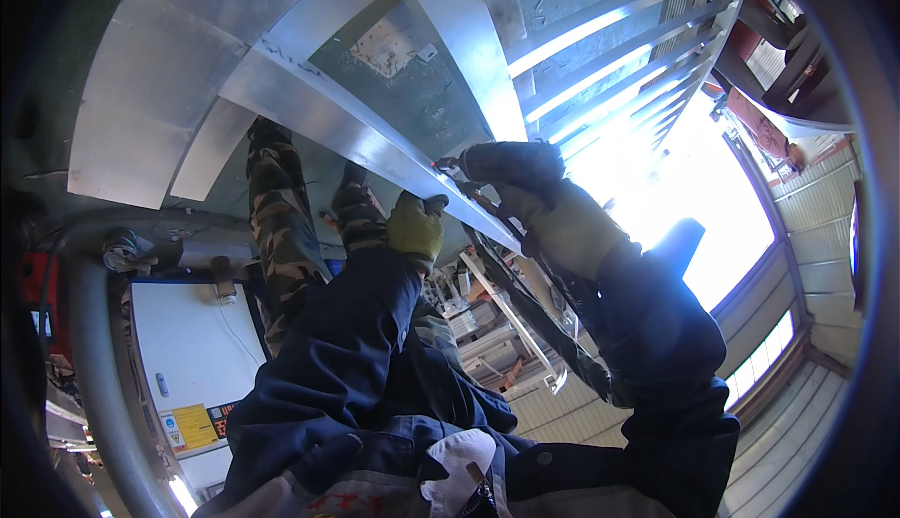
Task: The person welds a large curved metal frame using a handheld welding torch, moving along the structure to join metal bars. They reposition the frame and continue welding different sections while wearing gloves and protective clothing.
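A long silvery metal beam crosses in front of me, part of a welded-looking frame. My left hand, in a yellow-green glove, is closed in a fist at the beam's near edge, thumb side against the metal. Whether its fingers hold anything is hidden. In a similar glove, my right hand grips a dark torch-like tool with a narrow nozzle. The nozzle's tip reaches the beam, where a small red spot shows. From the right hand's side, a dark hose hangs down toward my right arm.
Several parallel metal slats run off to the upper right into strong glare. Wide sheet pieces extend at upper left. Legs in camouflage trousers show below the beam. A white cabinet and a thick grey pipe stand at left.
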`<state>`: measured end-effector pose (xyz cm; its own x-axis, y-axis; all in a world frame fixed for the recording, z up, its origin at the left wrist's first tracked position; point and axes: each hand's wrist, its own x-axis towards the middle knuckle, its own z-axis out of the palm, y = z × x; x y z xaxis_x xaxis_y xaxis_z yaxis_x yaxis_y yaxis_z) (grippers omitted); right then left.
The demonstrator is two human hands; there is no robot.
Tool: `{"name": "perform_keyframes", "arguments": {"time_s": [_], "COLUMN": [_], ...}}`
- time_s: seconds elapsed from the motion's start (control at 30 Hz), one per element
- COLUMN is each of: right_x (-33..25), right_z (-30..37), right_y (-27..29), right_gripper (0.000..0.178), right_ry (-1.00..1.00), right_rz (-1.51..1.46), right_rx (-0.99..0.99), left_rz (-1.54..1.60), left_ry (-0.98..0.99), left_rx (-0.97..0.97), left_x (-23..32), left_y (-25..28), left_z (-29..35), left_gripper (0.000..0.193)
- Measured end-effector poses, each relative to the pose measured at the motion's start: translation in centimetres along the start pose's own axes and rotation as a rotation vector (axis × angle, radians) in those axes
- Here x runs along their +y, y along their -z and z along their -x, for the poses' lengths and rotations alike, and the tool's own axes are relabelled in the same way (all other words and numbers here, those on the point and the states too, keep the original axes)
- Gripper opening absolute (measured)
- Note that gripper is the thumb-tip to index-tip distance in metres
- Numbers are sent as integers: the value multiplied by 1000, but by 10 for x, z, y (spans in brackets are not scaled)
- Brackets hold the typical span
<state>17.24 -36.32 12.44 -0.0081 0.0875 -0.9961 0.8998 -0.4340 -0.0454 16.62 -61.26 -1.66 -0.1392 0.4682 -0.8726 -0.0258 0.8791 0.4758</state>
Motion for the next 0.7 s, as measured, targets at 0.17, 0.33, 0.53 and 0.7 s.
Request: {"name": "perform_keyframes", "arguments": {"time_s": [0.17, 0.33, 0.53, 0.7], "right_x": [-1, -4, -12, -4], "right_z": [0, 2, 2, 2], "right_y": [-2, -1, -1, 2], "right_gripper": [35, 35, 37, 39], "right_ry": [-10, -16, -14, -3], "right_rz": [-11, -24, -39, -11], "right_rx": [1, -6, -24, -21], "left_rz": [6, 35, 44, 51], "left_ry": [30, 15, 69, 39], "left_rx": [-39, -25, -60, -66], "left_x": [7, 10, 12, 16], "left_y": [5, 7, 10, 14], "left_z": [-3, 0, -1, -1], "left_gripper": [32, 32, 33, 35]}}
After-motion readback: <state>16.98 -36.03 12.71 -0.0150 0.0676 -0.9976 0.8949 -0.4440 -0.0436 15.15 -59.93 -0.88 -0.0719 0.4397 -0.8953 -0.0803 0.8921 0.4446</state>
